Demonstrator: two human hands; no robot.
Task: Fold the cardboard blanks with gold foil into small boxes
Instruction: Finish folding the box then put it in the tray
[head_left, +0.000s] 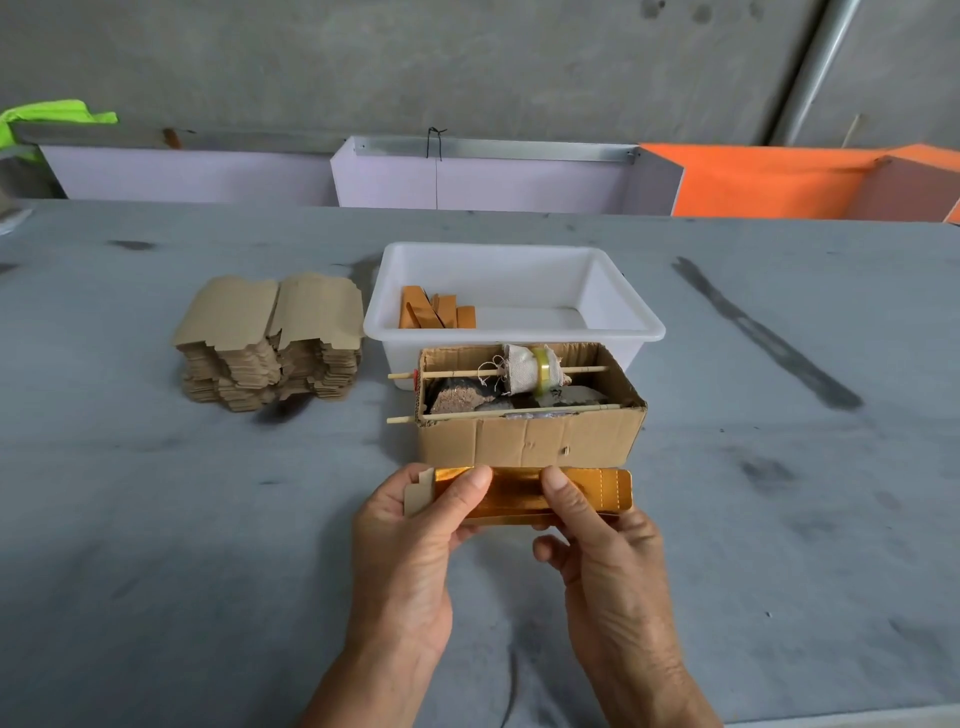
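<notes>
Gold-foil blank (519, 496) sits pinched between your left hand (415, 530) and right hand (597, 535), fingers curled around it, just in front of the cardboard box (524, 441); the stack of blanks (270, 343) lies on the table (156, 519) beside the white tub (514, 291).

A long, flat cardboard blank with a shiny gold foil face (519, 493) lies level, foil up, just in front of the open brown corrugated carton (524, 441); its plain brown left end flap is folded upward.

A thick stack of unfolded plain brown cardboard blanks (270, 343) sits left of that carton.
</notes>
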